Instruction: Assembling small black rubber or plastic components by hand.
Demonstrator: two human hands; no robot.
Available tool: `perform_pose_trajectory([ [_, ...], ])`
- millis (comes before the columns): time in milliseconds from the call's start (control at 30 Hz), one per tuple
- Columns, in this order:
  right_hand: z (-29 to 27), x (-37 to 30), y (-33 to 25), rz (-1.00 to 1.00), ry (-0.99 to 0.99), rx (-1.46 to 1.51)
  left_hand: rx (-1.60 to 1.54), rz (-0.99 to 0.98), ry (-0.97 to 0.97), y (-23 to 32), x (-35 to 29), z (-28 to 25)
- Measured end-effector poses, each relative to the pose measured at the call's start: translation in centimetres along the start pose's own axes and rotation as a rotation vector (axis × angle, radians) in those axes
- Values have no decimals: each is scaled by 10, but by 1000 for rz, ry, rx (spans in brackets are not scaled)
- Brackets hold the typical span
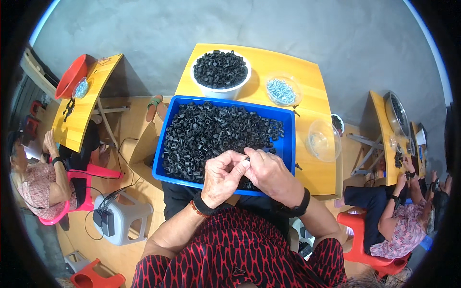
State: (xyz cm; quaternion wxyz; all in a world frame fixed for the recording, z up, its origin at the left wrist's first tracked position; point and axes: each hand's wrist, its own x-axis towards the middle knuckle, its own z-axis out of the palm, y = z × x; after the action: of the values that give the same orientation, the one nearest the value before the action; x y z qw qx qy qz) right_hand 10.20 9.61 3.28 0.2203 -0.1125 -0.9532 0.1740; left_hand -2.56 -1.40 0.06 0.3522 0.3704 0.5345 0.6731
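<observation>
My left hand [222,178] and my right hand [274,176] meet over the near side of a blue plastic tray [291,144]. Both are closed, fingertips pinched together around a small black plastic part [248,159], of which only a dark bit shows between the thumbs and fingers. Under and beyond them, the tray is heaped with black ring-shaped plastic parts [206,132]. It rests partly over the table's near left corner, above my lap. Just past the tray's far edge stands a white tub [218,91] piled with similar black parts.
On the yellow table [314,177] are a clear bowl of pale blue screws [282,91] and another clear bowl [324,140]. A cardboard box [144,149] and a grey stool [126,218] stand at left. Other people sit at yellow tables on both sides.
</observation>
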Motion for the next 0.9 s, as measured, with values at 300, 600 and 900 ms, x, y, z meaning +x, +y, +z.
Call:
perform_pose_trajectory([
  [300,9,-4,1,-5,58,-31,34,16,15,-8,0,-2],
  [600,-34,-4,30,106,286,159,-152,192,102,0,-1,0],
  [900,-38,-20,50,-23,-84,-322,-214,244,154,26,-16,-10],
])
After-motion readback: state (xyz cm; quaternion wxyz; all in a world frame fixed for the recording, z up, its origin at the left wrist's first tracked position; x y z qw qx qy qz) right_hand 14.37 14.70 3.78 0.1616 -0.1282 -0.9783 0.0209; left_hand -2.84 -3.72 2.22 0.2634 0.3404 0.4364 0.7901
